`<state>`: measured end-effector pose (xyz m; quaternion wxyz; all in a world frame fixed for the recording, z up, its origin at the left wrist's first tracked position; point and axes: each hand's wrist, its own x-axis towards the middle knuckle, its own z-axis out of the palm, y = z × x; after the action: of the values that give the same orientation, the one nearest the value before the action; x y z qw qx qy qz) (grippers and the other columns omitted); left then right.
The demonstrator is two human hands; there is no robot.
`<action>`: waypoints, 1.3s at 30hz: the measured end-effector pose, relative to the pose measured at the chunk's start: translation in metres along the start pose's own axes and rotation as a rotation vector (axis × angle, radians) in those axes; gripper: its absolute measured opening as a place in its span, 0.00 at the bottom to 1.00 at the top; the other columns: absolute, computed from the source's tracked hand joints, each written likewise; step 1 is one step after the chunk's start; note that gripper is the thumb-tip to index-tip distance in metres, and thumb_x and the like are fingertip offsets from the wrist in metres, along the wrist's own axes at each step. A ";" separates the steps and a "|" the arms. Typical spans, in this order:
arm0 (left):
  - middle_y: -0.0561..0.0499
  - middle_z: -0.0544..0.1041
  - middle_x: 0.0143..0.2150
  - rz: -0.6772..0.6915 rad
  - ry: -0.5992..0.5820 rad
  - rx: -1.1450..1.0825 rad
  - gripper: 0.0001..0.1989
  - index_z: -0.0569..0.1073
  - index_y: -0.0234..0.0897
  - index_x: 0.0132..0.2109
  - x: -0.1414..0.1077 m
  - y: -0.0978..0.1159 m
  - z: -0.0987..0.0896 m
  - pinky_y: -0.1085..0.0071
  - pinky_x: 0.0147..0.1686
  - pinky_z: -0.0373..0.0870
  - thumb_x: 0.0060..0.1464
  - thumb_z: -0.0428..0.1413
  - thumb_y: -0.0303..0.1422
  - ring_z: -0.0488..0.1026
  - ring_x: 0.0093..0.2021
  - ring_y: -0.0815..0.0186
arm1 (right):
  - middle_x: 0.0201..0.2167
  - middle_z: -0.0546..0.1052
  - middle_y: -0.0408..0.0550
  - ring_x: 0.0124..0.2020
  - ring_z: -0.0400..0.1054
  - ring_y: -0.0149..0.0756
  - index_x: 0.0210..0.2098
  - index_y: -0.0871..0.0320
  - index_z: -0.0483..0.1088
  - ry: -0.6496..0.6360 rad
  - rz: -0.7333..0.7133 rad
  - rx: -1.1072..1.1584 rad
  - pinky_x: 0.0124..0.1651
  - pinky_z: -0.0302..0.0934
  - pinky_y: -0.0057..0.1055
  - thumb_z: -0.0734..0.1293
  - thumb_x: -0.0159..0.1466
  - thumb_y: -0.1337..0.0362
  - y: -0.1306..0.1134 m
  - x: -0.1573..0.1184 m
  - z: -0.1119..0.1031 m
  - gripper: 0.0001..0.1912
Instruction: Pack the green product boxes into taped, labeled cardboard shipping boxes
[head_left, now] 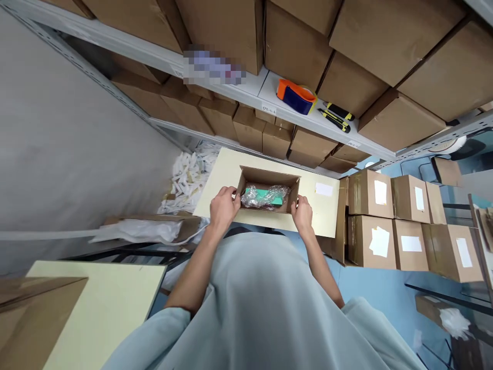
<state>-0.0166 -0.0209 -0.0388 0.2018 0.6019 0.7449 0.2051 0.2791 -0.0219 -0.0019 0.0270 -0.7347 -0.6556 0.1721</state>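
Observation:
An open cardboard box (262, 176) stands on a cream table in front of me. Inside it lies a green item (264, 196), partly covered by clear bubble wrap (277, 192); I cannot make out what the item is. My left hand (224, 208) grips the box's left side near the front corner, fingers curled at the wall. At the opposite end, my right hand (303, 215) has its fingers bent around the right wall. The fingertips of both hands are partly hidden.
White paper (324, 189) lies on the cream table (327, 218). The shelf above carries an orange-and-blue tape dispenser (296, 96), two cutters (335, 121) and cartons. Labelled cartons (372, 241) are stacked at right. Paper scraps (188, 177) lie at left, a second table (111, 293) lower left.

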 end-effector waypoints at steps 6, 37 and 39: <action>0.43 0.87 0.59 0.082 -0.049 -0.149 0.19 0.84 0.41 0.58 0.015 -0.011 0.008 0.62 0.48 0.78 0.76 0.55 0.47 0.85 0.43 0.56 | 0.66 0.80 0.59 0.52 0.84 0.43 0.69 0.56 0.80 0.018 -0.170 0.273 0.58 0.76 0.37 0.60 0.86 0.52 0.015 0.019 0.021 0.25; 0.39 0.86 0.57 0.614 -0.046 -0.138 0.16 0.86 0.44 0.60 0.061 -0.051 0.040 0.36 0.82 0.56 0.77 0.56 0.37 0.76 0.72 0.44 | 0.86 0.58 0.69 0.89 0.48 0.63 0.75 0.56 0.73 0.277 -0.170 -0.013 0.85 0.53 0.65 0.72 0.79 0.43 0.017 0.043 0.092 0.34; 0.42 0.86 0.49 0.582 -0.068 -0.191 0.14 0.87 0.45 0.49 0.058 -0.058 0.047 0.40 0.78 0.64 0.77 0.56 0.36 0.80 0.63 0.47 | 0.86 0.61 0.64 0.90 0.46 0.61 0.66 0.54 0.79 0.226 -0.182 0.044 0.85 0.53 0.64 0.70 0.80 0.45 0.016 0.043 0.090 0.24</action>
<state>-0.0493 0.0282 -0.1127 0.2151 0.7747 0.5116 0.3032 0.2716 0.0009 -0.0996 0.1323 -0.6863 -0.7083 0.0992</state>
